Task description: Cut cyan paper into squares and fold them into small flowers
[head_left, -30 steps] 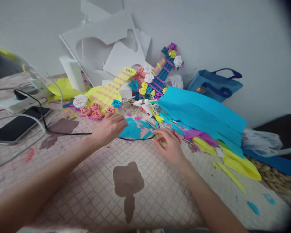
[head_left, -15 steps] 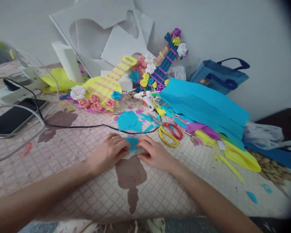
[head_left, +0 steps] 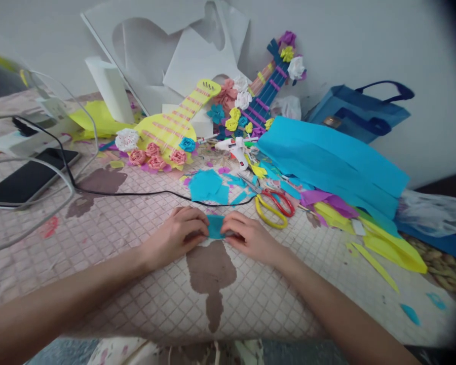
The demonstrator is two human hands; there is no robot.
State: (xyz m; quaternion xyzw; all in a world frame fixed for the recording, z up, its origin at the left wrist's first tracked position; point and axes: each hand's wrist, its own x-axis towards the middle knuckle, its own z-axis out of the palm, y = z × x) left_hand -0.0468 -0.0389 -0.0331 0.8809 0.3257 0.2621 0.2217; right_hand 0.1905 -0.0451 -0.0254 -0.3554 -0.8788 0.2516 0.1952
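Note:
Between my two hands a small piece of blue crepe paper (head_left: pixel 215 226) is stretched low over the table, near the top of a brown patch. My left hand (head_left: pixel 184 229) pinches its left edge with fingers curled. The right edge is gripped by my right hand (head_left: pixel 247 235), thumb and fingertips together. Just beyond, a stack of cut blue paper pieces (head_left: pixel 207 185) lies behind a black cord (head_left: pixel 148 193). Scissors (head_left: pixel 271 207) with one yellow and one red handle rest to the right of my right hand.
A yellow paper guitar (head_left: pixel 167 132) with paper roses lies at the back; a blue one (head_left: pixel 268 99) leans behind it. A white glue gun (head_left: pixel 235 149) sits among scraps. Right is a large blue paper sheet (head_left: pixel 334 162); left, a phone (head_left: pixel 30 177) and power strip (head_left: pixel 30 134).
My hands have come back from the blue paper stack and scissors toward me, now holding a blue piece between them. In the last half second they have barely moved; the view has shifted slightly.

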